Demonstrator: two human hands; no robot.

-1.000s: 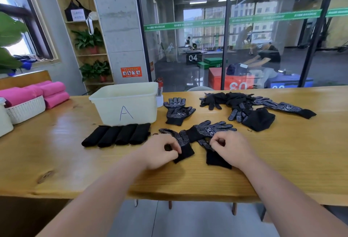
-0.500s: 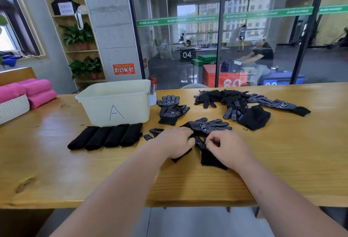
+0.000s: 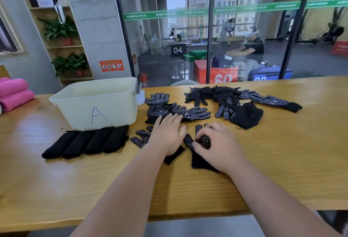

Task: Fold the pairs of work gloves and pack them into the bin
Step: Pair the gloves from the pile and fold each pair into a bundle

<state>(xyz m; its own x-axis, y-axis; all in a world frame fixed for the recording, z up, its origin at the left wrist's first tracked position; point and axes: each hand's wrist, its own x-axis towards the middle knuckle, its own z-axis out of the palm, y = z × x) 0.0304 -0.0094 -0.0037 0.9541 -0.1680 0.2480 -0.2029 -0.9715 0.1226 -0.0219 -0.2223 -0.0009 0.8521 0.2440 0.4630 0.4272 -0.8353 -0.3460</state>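
Two black dotted work gloves lie on the wooden table in front of me. My left hand lies flat with straight fingers on the left glove, whose cuff shows under my wrist. With curled fingers, my right hand pinches the palm of the right glove. Further back rest another pair of dotted gloves and a loose pile of gloves. The pale bin marked A stands at the left, with several folded black glove bundles lined up in front of it.
Pink rolled towels lie at the far left of the table. A small white cup stands behind the bin's right corner. A glass wall runs behind the table, with a person seated beyond it.
My left hand has opened and now lies flat on the left glove with its fingers further forward. My right hand has shifted onto the right glove's palm. The camera has turned a little to the left.
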